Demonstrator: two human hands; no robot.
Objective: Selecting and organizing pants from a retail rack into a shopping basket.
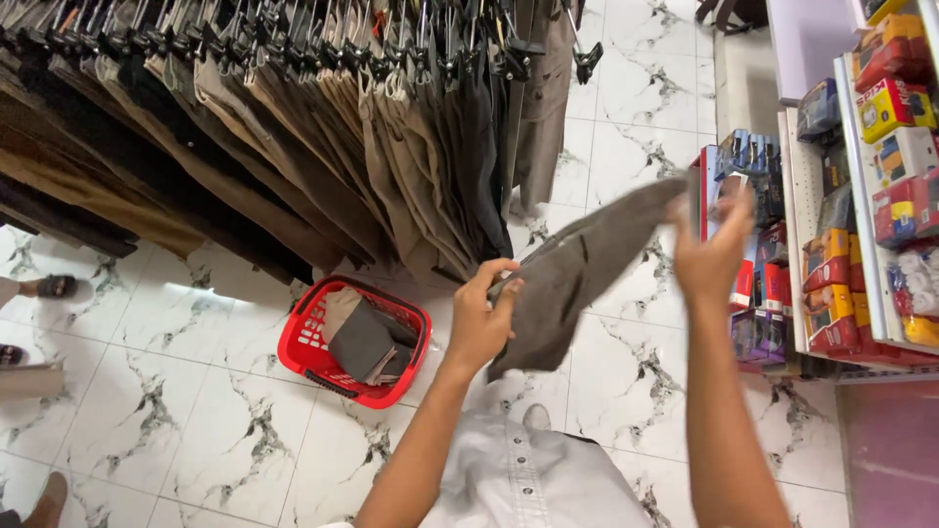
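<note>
clothing shop | rack of hung trousers (293,127) | shelves of boxed goods (880,196) | red shopping basket (303,342)

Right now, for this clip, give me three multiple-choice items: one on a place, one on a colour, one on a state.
1. Where is the basket?
A. on the tiled floor below the hanging trousers
B. on the shelf
C. on a table

2. What colour is the basket?
A. blue
B. red
C. green

3. How is the grey-brown garment held?
A. in the left hand alone
B. lying in the basket
C. up between both hands

Answers:
1 A: it stands on the white marble tiles under the rack of trousers.
2 B: its rim is red.
3 C: the left hand and the right hand each grip an end.
</note>
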